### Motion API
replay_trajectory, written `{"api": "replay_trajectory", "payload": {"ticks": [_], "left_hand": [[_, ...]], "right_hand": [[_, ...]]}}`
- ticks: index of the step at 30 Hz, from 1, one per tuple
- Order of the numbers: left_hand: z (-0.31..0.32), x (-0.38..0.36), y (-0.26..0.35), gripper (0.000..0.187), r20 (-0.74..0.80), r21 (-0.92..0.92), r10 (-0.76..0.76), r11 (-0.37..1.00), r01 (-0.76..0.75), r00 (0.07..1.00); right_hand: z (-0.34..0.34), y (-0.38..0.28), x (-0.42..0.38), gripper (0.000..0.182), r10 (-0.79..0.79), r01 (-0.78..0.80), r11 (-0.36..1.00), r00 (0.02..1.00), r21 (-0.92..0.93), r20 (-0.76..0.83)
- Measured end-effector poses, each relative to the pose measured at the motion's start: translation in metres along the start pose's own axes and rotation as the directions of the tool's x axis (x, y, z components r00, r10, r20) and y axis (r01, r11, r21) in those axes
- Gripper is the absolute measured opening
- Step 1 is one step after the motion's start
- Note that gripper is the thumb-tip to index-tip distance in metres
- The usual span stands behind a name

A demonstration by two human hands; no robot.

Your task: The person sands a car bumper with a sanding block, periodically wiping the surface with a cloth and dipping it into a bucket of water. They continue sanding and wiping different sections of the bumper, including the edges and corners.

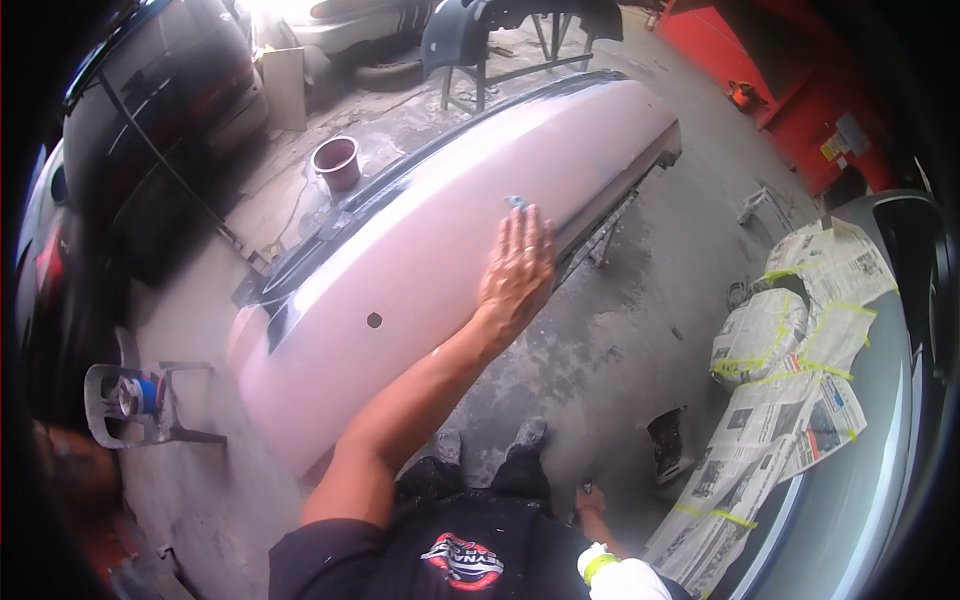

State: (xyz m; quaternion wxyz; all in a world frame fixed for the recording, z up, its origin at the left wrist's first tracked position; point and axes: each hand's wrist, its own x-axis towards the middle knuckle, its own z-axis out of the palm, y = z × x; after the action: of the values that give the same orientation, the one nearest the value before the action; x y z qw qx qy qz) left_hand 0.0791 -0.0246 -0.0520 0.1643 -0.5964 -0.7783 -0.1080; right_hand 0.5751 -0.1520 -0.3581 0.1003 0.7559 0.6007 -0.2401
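My left hand (518, 262) lies flat on a long car bumper (410, 260) coated in pale pink primer, fingers stretched out and close together. Just beyond the fingertips a small blue-green patch (515, 202) shows on the surface. A dark round hole (374, 320) pierces the bumper nearer its left end. Low by my right side, my right hand (590, 500) has its fingers curled around a small dark thing; I cannot tell what it is. Near that forearm is a white object with a yellow-green band (600, 568), cut off by the frame's lower edge.
A maroon bucket (337, 164) stands behind the bumper. A plastic chair (140, 405) at left carries a blue can (140, 395). Newspaper masking (740, 430) covers part of a car at right. Another dark bumper (520, 25) rests on a stand behind. A dark container (668, 443) sits on the floor.
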Motion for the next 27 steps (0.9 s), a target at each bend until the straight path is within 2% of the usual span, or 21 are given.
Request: {"api": "replay_trajectory", "payload": {"ticks": [2, 5, 7, 9, 11, 13, 14, 16, 17, 18, 19, 20, 21, 22, 23, 24, 26, 27], "left_hand": [[0.035, 0.048, 0.022, 0.054, -0.077, 0.085, 0.021, 0.996, -0.014, 0.997], [0.066, 0.108, 0.059, 0.053, -0.173, -0.007, -0.067, 0.998, 0.067, 0.983], [0.08, 0.14, 0.072, 0.052, -0.254, -0.076, -0.072, 0.996, 0.054, 0.965], [0.089, 0.17, 0.085, 0.051, -0.208, -0.015, -0.103, 0.995, 0.102, 0.973], [0.087, 0.179, 0.091, 0.051, -0.158, 0.045, -0.126, 0.99, 0.135, 0.979], [0.083, 0.18, 0.094, 0.046, -0.249, -0.076, -0.14, 0.989, 0.124, 0.958], [0.08, 0.174, 0.092, 0.046, -0.236, -0.064, -0.149, 0.988, 0.138, 0.96], [0.063, 0.157, 0.07, 0.04, -0.198, -0.296, -0.116, 0.954, 0.054, 0.973], [0.034, 0.136, 0.061, 0.034, -0.204, -0.269, -0.213, 0.951, 0.154, 0.956], [0.036, 0.114, 0.041, 0.025, -0.256, -0.318, -0.273, 0.93, 0.186, 0.927], [0.001, 0.086, 0.028, 0.037, -0.178, -0.295, -0.335, 0.915, 0.275, 0.925], [-0.012, 0.059, 0.01, 0.055, -0.075, -0.181, -0.351, 0.925, 0.334, 0.933], [-0.035, 0.032, 0.003, 0.06, -0.026, -0.219, -0.443, 0.877, 0.427, 0.896], [-0.04, 0.003, -0.007, 0.063, -0.048, -0.215, -0.456, 0.873, 0.437, 0.888], [-0.055, -0.02, -0.01, 0.063, -0.04, -0.221, -0.469, 0.865, 0.45, 0.882], [-0.062, -0.043, -0.013, 0.065, 0.006, -0.187, -0.559, 0.814, 0.55, 0.829], [-0.081, -0.083, -0.013, 0.066, -0.01, -0.168, -0.685, 0.719, 0.674, 0.728], [-0.087, -0.103, -0.015, 0.067, -0.022, -0.159, -0.727, 0.681, 0.715, 0.687]], "right_hand": [[-0.02, -0.022, 0.022, 0.034, -0.086, 0.086, 0.996, 0.996, 0.037, -0.004], [-0.054, -0.041, 0.06, 0.031, -0.231, 0.233, 0.967, 0.972, 0.105, -0.03], [-0.07, -0.046, 0.096, 0.028, -0.296, 0.298, 0.945, 0.955, 0.133, -0.034], [-0.089, -0.042, 0.13, 0.028, -0.319, 0.354, 0.912, 0.93, 0.207, -0.183], [-0.113, -0.04, 0.161, 0.03, -0.212, 0.224, 0.924, 0.975, 0.311, -0.073], [-0.125, -0.043, 0.191, 0.032, -0.161, 0.158, 0.91, 0.987, 0.384, -0.025], [-0.134, -0.047, 0.198, 0.032, -0.212, 0.216, 0.913, 0.976, 0.346, -0.05], [-0.153, -0.086, 0.215, 0.031, -0.31, 0.32, 0.889, 0.947, 0.328, -0.084], [-0.154, -0.099, 0.227, 0.032, -0.343, 0.352, 0.87, 0.935, 0.344, -0.09], [-0.165, -0.127, 0.22, 0.033, -0.418, 0.436, 0.809, 0.898, 0.394, -0.136], [-0.18, -0.158, 0.209, 0.035, -0.481, 0.511, 0.741, 0.857, 0.436, -0.187], [-0.189, -0.187, 0.204, 0.041, -0.565, 0.61, 0.683, 0.79, 0.401, -0.239], [-0.206, -0.223, 0.178, 0.044, -0.578, 0.666, 0.66, 0.745, 0.347, -0.332], [-0.205, -0.25, 0.17, 0.043, -0.643, 0.785, 0.549, 0.616, 0.286, -0.456], [-0.239, -0.29, 0.126, 0.044, -0.692, 0.816, 0.492, 0.578, 0.304, -0.433], [-0.252, -0.321, 0.097, 0.044, -0.722, 0.827, 0.401, 0.55, 0.395, -0.42], [-0.261, -0.372, 0.051, 0.043, -0.759, 0.955, 0.141, 0.275, 0.263, -0.59], [-0.267, -0.393, 0.026, 0.042, -0.764, 0.977, 0.052, 0.173, 0.208, -0.622]]}}
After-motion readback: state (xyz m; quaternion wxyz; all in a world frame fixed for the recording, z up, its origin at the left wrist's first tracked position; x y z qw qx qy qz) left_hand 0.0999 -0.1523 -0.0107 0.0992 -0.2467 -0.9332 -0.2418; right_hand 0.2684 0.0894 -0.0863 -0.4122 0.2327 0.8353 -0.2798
